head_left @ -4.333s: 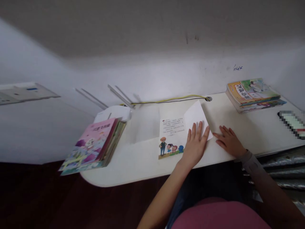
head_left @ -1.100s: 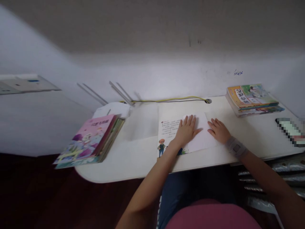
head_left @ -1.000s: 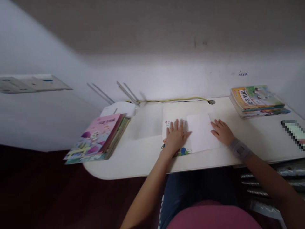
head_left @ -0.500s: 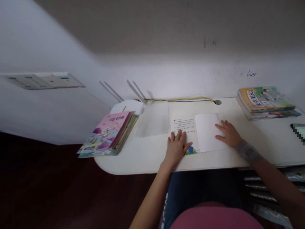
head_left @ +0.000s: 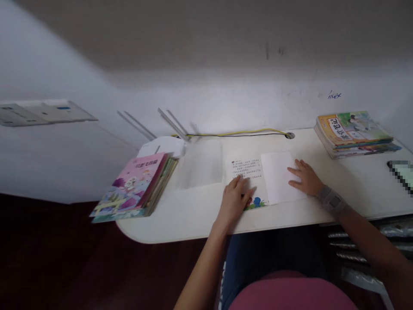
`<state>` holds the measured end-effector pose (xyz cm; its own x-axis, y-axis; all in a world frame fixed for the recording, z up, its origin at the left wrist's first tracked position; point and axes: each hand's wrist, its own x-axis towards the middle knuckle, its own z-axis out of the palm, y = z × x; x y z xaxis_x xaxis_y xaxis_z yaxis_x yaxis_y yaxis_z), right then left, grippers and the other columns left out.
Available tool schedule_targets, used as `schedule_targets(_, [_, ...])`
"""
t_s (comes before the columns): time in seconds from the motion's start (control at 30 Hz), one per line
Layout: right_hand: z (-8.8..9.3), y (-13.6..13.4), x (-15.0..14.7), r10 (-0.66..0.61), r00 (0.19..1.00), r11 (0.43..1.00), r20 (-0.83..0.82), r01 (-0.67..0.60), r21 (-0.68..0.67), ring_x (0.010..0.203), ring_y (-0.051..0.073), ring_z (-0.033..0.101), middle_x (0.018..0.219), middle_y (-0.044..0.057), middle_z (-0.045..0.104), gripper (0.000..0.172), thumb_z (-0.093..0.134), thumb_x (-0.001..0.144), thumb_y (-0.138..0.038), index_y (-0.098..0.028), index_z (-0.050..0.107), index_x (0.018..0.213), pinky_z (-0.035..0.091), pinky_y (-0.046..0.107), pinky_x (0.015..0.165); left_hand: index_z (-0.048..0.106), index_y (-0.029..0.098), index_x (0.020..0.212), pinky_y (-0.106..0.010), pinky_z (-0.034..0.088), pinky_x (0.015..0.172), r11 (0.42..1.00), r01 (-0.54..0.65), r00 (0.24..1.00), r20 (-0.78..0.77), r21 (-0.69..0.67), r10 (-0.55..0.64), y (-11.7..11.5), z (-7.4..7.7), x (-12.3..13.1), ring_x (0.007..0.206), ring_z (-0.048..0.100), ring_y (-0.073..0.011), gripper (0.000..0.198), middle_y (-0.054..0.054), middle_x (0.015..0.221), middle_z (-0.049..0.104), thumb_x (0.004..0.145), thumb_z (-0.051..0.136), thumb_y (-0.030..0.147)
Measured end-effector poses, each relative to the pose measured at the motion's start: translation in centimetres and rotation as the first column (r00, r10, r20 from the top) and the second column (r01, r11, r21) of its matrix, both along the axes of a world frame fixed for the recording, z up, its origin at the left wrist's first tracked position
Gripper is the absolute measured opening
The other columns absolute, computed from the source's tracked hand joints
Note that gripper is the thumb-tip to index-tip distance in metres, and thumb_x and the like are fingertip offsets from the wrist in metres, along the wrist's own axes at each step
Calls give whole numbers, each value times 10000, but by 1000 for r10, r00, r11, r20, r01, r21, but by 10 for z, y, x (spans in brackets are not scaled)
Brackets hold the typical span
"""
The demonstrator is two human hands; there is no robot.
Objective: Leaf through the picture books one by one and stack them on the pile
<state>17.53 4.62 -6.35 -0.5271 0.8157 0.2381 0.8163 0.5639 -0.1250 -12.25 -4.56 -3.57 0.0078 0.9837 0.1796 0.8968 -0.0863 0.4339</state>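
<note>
A thin open booklet lies flat on the white desk in front of me. Its left page carries printed lines and coloured drawings along the bottom; the right page looks blank. My left hand rests over the lower left of the printed page, its fingers curved and apart and partly hiding the page. Spread out at the booklet's right edge, my right hand touches the blank page with its fingertips. A grey band is around my right wrist.
A stack of picture books overhangs the desk's left end, near a white router. More books are piled at the back right. A cable runs along the wall to a hole. A pixelated object lies far right.
The view has shifted slightly, moving the scene leftward. My left hand has lifted a little, its fingers more curved and its thumb drawn in; my right hand stays at the booklet's right edge.
</note>
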Motion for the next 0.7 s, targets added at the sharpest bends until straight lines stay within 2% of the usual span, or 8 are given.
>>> schedule_targets(0.1, [-2, 0, 0, 5, 1000, 1000, -9, -5, 22, 1312, 368, 344, 1444, 162, 383, 516, 566, 826, -466, -202, 568, 1269, 315, 491, 1017, 540, 152, 1214, -452, 360, 1059, 1000, -15, 998, 55, -9, 15, -3, 0, -1, 1314, 387, -274, 434, -165, 1410, 416, 869, 477, 407])
schedule_targets(0.27, [-4, 0, -1, -33, 999, 998, -13, 33, 48, 1304, 347, 367, 1401, 162, 446, 476, 523, 853, -455, -188, 583, 1243, 307, 499, 1017, 465, 177, 1289, -394, 331, 1090, 1000, 15, 984, 180, -14, -12, -8, 1, -12, 1367, 305, -217, 448, -131, 1478, 319, 874, 473, 347])
schedule_targets(0.43, [12, -8, -8, -36, 997, 996, 65, 31, 79, 1297, 341, 377, 1352, 196, 491, 450, 481, 883, -424, -122, 598, 1195, 272, 509, 1033, 351, 195, 1372, -403, 334, 1086, 1000, 5, 986, 166, -29, 0, -9, -8, -17, 1400, 222, -229, 533, -132, 1521, 221, 893, 440, 411])
schedule_targets(0.57, [28, -32, -36, 44, 992, 995, 120, -55, 83, 1292, 320, 388, 1377, 188, 468, 417, 398, 929, -363, -121, 562, 1226, 271, 500, 1039, 272, 181, 1416, -403, 352, 1073, 1000, -9, 990, 144, -8, 10, -7, -14, -17, 1392, 238, -253, 599, -158, 1529, 176, 902, 409, 457])
schedule_targets(0.63, [30, -46, -54, 113, 985, 990, 129, -122, 66, 1294, 306, 391, 1394, 175, 453, 478, 388, 933, -422, -150, 490, 1312, 261, 491, 1054, 255, 196, 1425, -422, 380, 1051, 1000, 2, 985, 175, 15, -5, -6, -17, -18, 1375, 280, -271, 610, -162, 1533, 159, 901, 409, 466])
schedule_targets(0.7, [28, -56, -69, 125, 981, 990, 150, -133, 41, 1294, 324, 391, 1398, 200, 437, 557, 404, 912, -498, -147, 458, 1342, 262, 493, 1056, 252, 201, 1429, -456, 401, 1027, 999, 13, 978, 207, 48, -23, -5, -21, -19, 1353, 319, -298, 625, -177, 1534, 139, 893, 427, 471])
